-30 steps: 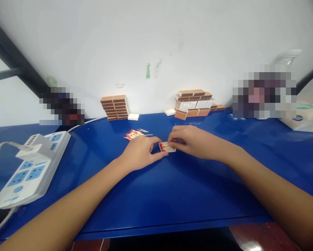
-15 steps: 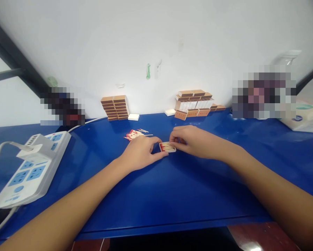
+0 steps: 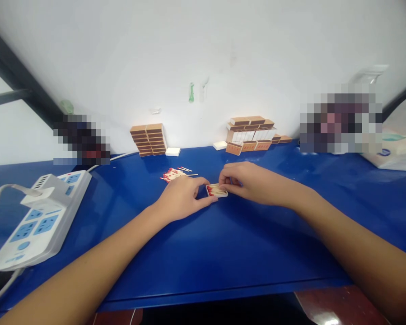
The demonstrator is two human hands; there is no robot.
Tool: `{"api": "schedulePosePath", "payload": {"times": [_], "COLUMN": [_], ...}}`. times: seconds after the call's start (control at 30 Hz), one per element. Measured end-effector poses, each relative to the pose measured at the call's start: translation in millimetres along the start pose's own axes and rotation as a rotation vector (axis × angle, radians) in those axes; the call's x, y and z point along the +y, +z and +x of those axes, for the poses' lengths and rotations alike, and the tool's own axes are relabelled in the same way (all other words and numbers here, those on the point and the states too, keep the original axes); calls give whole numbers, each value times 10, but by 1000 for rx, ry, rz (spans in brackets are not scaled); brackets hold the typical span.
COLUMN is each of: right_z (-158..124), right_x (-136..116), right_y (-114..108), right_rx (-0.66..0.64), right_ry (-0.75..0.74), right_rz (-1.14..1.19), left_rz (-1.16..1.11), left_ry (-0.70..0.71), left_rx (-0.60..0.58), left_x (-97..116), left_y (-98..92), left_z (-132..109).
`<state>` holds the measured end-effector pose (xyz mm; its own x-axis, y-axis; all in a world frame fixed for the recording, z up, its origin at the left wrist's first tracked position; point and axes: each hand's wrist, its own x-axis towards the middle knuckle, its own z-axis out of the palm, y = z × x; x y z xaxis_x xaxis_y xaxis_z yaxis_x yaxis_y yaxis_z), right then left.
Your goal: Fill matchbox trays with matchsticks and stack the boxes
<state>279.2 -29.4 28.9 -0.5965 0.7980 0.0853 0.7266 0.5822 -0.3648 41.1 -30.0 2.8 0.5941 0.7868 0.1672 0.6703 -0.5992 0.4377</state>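
Note:
A small white matchbox tray [image 3: 221, 195] lies on the blue table, filled with red-tipped matches [image 3: 215, 189]. My left hand [image 3: 180, 198] holds the tray's left end between thumb and forefinger. At its right end, the bent fingers of my right hand [image 3: 238, 180] pinch at the bare ends of the matches; how many they grip is hidden. Behind my left hand lies a loose heap of matches [image 3: 172, 175], partly covered by that hand, with a few strewn to its right.
Stacked matchboxes [image 3: 148, 140] stand against the wall at left, and another matchbox pile [image 3: 250, 135] at right. White trays [image 3: 173, 151] lie near both. A power strip [image 3: 43, 221] with a plugged-in cable takes up the left side. A tissue pack [image 3: 395, 151] sits far right.
Both hands stay at the tray with almost no movement. My right fingertips have shifted very slightly over the matches.

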Motion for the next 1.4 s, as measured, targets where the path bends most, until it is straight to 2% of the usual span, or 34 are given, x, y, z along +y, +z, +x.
{"api": "schedulePosePath", "payload": {"times": [0.57,1.03,1.4], "right_z": [-6,13,21], "right_x": [-12,-17,19], "right_y": [18,7,68], "right_rx": [1,48,27], "right_ry": [-85,-66,-36], "right_rz": [47,12,-19], "left_rz": [4,4,14], "left_ry": [-8,0,1], "left_rx": [-5,-5,-1], "left_x": [3,2,-10], "left_y": [6,4,11], "left_z": [15,5,11]}}
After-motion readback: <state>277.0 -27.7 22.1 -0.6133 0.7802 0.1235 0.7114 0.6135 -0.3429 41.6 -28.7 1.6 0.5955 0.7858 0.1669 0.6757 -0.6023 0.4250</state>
